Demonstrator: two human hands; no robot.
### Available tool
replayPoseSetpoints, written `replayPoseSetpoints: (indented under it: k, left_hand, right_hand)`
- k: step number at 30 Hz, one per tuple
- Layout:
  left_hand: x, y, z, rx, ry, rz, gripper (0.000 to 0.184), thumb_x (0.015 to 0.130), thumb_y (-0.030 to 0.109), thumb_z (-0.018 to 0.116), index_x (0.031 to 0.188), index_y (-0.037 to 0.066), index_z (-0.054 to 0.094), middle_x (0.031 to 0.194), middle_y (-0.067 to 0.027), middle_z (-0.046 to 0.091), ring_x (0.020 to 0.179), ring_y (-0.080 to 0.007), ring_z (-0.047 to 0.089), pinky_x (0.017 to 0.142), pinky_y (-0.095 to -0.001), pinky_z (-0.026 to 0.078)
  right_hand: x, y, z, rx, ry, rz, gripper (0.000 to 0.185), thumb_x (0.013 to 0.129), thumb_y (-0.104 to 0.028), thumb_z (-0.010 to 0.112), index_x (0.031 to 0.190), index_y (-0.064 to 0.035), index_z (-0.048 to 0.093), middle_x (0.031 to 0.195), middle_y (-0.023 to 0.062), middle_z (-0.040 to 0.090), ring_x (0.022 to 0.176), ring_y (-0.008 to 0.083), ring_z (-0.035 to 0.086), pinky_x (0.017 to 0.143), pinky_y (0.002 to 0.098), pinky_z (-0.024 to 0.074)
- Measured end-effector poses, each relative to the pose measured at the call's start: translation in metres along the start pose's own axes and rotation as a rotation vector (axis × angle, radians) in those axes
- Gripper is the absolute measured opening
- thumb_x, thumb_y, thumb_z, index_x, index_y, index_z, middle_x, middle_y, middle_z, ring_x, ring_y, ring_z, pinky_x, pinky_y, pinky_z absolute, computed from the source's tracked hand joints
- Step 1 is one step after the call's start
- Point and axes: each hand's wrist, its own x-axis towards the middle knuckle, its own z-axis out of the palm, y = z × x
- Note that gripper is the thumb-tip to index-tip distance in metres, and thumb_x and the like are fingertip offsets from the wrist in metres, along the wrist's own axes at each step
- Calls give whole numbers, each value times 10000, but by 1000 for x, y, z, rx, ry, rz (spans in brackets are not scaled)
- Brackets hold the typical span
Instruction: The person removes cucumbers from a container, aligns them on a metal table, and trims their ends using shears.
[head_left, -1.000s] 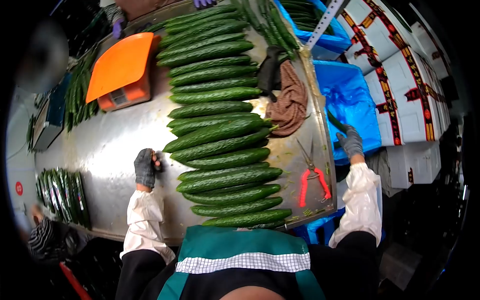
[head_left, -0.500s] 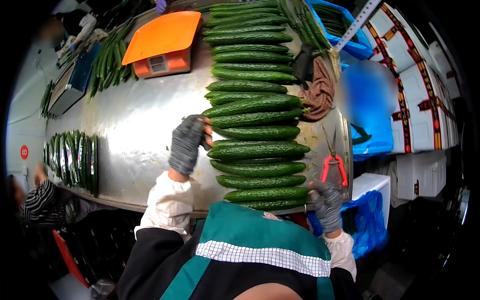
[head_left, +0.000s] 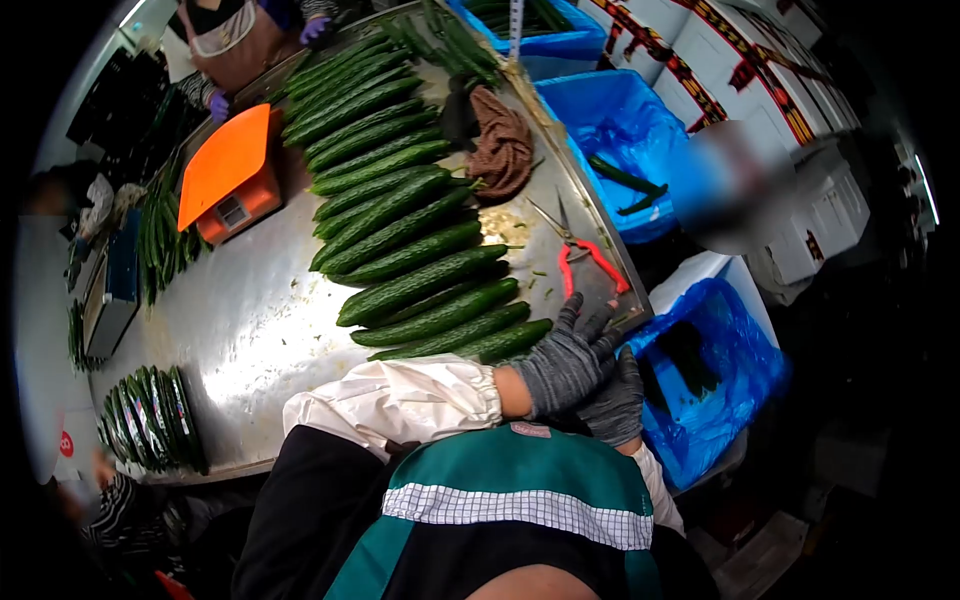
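My left hand [head_left: 568,362], in a grey knit glove with bare fingertips, reaches across my body to the right end of the cucumber row. Its fingers are stretched over the metal table's front right corner, close below red-handled scissors [head_left: 590,258]. My right hand [head_left: 612,408], gloved alike, is beside and partly behind it at the table edge. One finger of it points up; the others are partly hidden. I see nothing held in either hand. Several cucumbers [head_left: 425,285] lie side by side in a long row left of my hands.
An orange scale [head_left: 230,175] stands on the metal table [head_left: 250,340]. Wrapped cucumbers [head_left: 150,420] lie at the left. A brown cloth [head_left: 500,145] is near the right edge. Blue-lined crates [head_left: 610,110] and a blue-lined box [head_left: 715,400] stand beside the table. A person with purple gloves [head_left: 315,30] is opposite.
My left hand has crossed from the left side of the cucumber row to the front right corner, next to my right hand. My view has turned, and fewer cucumbers show at the near end.
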Motion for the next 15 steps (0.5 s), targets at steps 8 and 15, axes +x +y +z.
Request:
replayPoseSetpoints:
  k: [8,15]
  left_hand:
    - [73,92,82,-266,79,92,296,717,224,505,1004,190,565,1307,-133,316,1229,-366,248,906,-624,238]
    - [103,118,111,-285,3,347,405,692,195,530,1051,5,533,1215,-165,419,1208,-328,296,963,-553,208]
  right_hand:
    - [-102,61,3,122,-129,404,518,796,-384,427,1229,-103,389,1228,113,416,1106,274,394,886,408,300]
    - [-267,165,49,233,78,1000,454,827,-312,396,1226,-95,390,1230,112,417,1122,251,389,927,385,287]
